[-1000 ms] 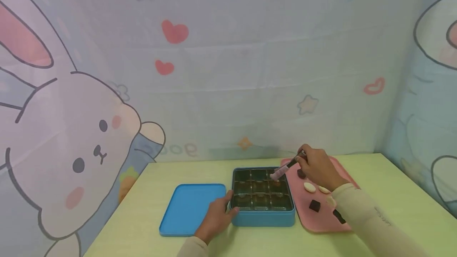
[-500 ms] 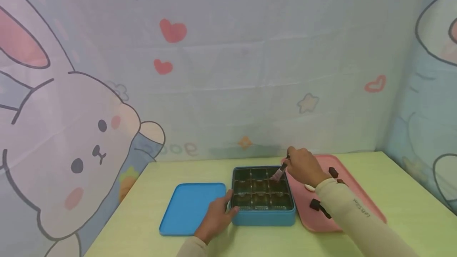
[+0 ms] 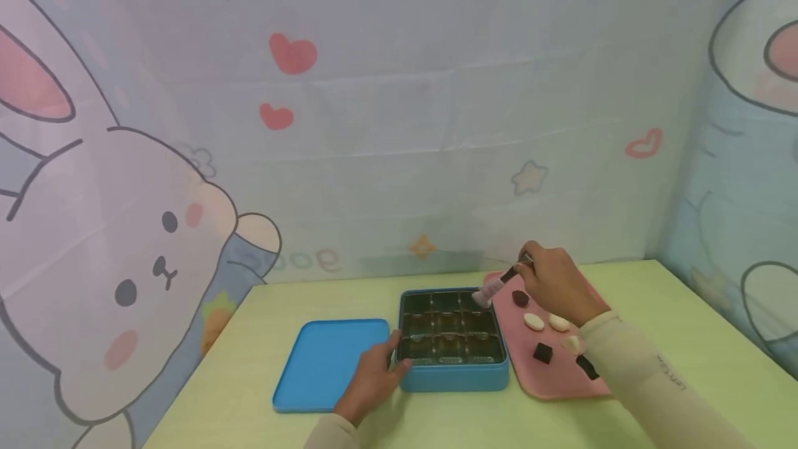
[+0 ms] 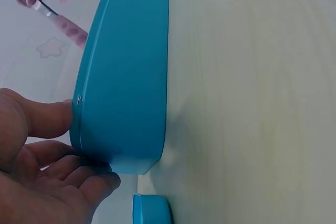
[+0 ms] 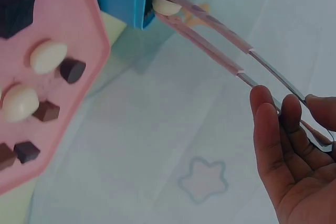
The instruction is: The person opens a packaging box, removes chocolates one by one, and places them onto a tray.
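Note:
My right hand holds slim metal tongs with pinkish sleeves on their arms. In the right wrist view, a smooth white piece sits between the tong tips, at the blue box's rim. The box has a dark divided insert with a three-by-three grid of compartments. The tips are over its back right corner. My left hand grips the box's front left corner, thumb by the rim and fingers around the side. What the compartments hold is too dark to tell.
Right of the box lies a pink tray with several white oval pieces and dark brown pieces. A flat blue lid lies to the left on the pale table. A printed cloth hangs behind.
My right hand went left, with the tong tips down at the back right compartment, then moved back right and up. My left hand has stayed on the box. The head view has shifted slightly.

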A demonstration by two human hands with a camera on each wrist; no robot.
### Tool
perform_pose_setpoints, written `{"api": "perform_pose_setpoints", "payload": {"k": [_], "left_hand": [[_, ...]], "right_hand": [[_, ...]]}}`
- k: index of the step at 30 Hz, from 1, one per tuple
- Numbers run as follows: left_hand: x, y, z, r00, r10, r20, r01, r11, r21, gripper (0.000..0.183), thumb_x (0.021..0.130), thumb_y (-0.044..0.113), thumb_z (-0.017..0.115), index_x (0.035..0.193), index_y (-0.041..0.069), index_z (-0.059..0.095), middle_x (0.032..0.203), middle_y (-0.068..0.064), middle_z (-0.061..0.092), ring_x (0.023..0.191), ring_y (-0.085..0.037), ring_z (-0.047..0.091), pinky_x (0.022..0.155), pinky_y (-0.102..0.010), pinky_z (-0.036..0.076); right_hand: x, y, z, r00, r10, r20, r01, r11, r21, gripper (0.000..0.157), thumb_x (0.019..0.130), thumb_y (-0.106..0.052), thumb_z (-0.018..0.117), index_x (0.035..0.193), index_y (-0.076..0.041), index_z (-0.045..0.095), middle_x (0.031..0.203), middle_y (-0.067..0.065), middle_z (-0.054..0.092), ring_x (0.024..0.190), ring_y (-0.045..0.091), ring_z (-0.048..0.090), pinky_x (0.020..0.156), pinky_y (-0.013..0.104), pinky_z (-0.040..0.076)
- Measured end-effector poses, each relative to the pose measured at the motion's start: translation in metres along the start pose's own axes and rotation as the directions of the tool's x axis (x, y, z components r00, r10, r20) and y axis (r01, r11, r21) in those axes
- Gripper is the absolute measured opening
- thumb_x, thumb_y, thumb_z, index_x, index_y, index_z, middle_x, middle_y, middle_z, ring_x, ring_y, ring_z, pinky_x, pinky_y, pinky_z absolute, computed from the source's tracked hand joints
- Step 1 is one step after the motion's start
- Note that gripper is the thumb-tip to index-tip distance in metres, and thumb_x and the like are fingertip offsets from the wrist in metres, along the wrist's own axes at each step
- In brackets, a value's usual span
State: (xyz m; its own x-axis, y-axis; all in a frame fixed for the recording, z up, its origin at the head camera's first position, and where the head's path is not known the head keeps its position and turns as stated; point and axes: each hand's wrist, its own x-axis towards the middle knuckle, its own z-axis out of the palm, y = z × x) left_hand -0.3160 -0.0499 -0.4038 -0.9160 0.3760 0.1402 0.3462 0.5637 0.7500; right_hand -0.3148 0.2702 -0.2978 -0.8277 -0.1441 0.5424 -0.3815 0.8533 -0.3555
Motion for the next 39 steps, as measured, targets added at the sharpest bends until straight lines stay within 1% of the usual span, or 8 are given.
{"api": "perform_pose_setpoints", "payload": {"k": [6,12,17,20,25,33,36,39], "left_hand": [[0.0,0.001,0.0,1.0,-0.017,0.017,0.018,1.0,-0.009,0.065,0.099,0.018,0.063,0.152,-0.007,0.036,0.152,-0.033,0.042,0.141,-0.054,0.038,0.11,-0.067,0.037],[0.002,0.0,-0.002,1.0,-0.021,0.012,0.021,1.0,-0.01,0.065,0.099,0.018,0.063,0.153,-0.006,0.035,0.153,-0.032,0.042,0.143,-0.052,0.037,0.11,-0.066,0.038],[0.002,-0.002,-0.001,1.0,-0.006,0.02,0.006,1.0,0.001,0.065,0.099,0.018,0.064,0.152,-0.008,0.035,0.151,-0.033,0.044,0.14,-0.052,0.04,0.106,-0.065,0.042],[0.003,-0.002,0.0,1.0,-0.006,0.021,0.006,1.0,0.008,0.065,0.099,0.018,0.064,0.152,-0.007,0.035,0.15,-0.033,0.045,0.14,-0.052,0.041,0.105,-0.065,0.043],[0.004,0.0,0.001,1.0,-0.01,0.015,0.01,1.0,0.011,0.065,0.099,0.016,0.064,0.152,-0.007,0.035,0.151,-0.033,0.043,0.141,-0.052,0.04,0.107,-0.065,0.041],[0.004,0.002,0.001,1.0,-0.009,0.022,0.009,1.0,0.012,0.065,0.098,0.017,0.064,0.152,-0.008,0.035,0.15,-0.034,0.044,0.14,-0.053,0.04,0.107,-0.066,0.041],[0.004,0.002,0.001,1.0,-0.014,0.023,0.013,1.0,0.009,0.065,0.099,0.017,0.064,0.152,-0.008,0.035,0.15,-0.034,0.044,0.14,-0.053,0.04,0.107,-0.066,0.041],[0.003,0.003,0.0,1.0,-0.009,0.018,0.009,1.0,0.005,0.065,0.099,0.016,0.064,0.152,-0.008,0.035,0.151,-0.034,0.043,0.14,-0.053,0.039,0.108,-0.066,0.041]], "right_hand": [[-0.022,0.021,-0.032,0.996,0.028,-0.083,-0.028,1.0,-0.005,0.01,0.098,-0.004,0.057,0.101,0.005,0.061,0.068,0.008,0.068,0.054,0.008,0.054,0.053,0.025,0.043],[-0.055,0.058,-0.058,0.985,0.04,-0.166,-0.052,0.996,-0.071,0.008,0.096,-0.004,0.06,0.096,0.003,0.063,0.063,0.001,0.065,0.051,0.0,0.049,0.05,0.023,0.041],[-0.091,0.087,-0.065,0.98,0.119,-0.159,-0.132,0.989,-0.074,0.008,0.096,-0.005,0.061,0.095,0.002,0.064,0.061,-0.004,0.064,0.049,-0.005,0.048,0.048,0.022,0.039],[-0.106,0.097,-0.068,0.974,0.172,-0.151,-0.184,0.98,-0.071,0.009,0.096,-0.006,0.062,0.096,0.003,0.064,0.061,-0.003,0.065,0.048,-0.004,0.05,0.047,0.023,0.039],[-0.117,0.109,-0.07,0.967,0.188,-0.174,-0.204,0.976,-0.08,0.007,0.094,-0.003,0.063,0.093,0.004,0.064,0.059,-0.002,0.065,0.046,-0.004,0.048,0.044,0.023,0.038],[-0.123,0.122,-0.061,0.959,0.099,-0.265,-0.14,0.98,-0.143,0.006,0.085,0.002,0.069,0.085,0.002,0.064,0.054,-0.004,0.062,0.043,-0.008,0.041,0.043,0.023,0.033],[-0.123,0.123,-0.062,0.959,0.106,-0.262,-0.145,0.98,-0.135,0.006,0.086,0.001,0.069,0.086,0.001,0.063,0.055,-0.004,0.063,0.044,-0.008,0.043,0.043,0.023,0.034],[-0.122,0.122,-0.066,0.962,0.154,-0.224,-0.178,0.98,-0.091,0.005,0.09,-0.002,0.066,0.09,0.002,0.063,0.059,-0.003,0.065,0.047,-0.007,0.048,0.044,0.023,0.038]]}}
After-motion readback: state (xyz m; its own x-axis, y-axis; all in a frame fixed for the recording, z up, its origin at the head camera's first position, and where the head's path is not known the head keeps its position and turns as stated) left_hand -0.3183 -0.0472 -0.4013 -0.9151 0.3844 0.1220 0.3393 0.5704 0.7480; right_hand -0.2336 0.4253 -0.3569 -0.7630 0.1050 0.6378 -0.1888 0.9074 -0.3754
